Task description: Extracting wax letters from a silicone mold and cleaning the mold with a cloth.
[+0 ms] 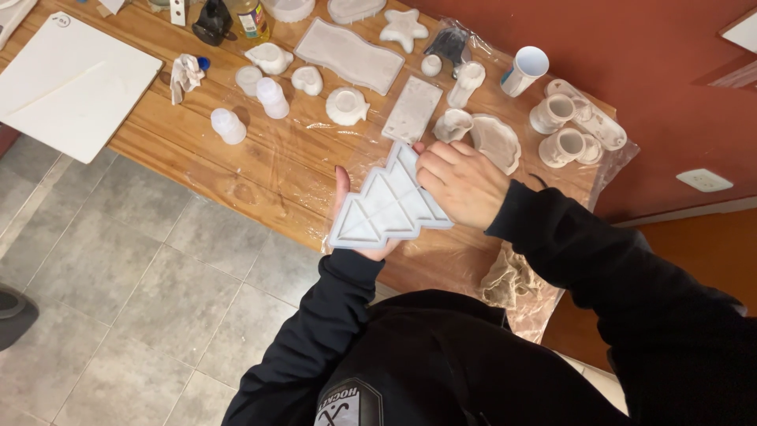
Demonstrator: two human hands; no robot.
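Sleeves: black, nearest the camera, reaching over the wooden surface.
Tree mould: white, tree-shaped tray held flat above the surface's near edge.
Left hand: under the mould, fingers wrapped up its left edge, clamped on it.
Right hand: fingers curled together, pressing the mould's upper right edge.
Beyond the fingers: star cast, rectangular slab, paper cup.
Handling: supporting the mould from beneath and flexing gently likely avoids cracking.
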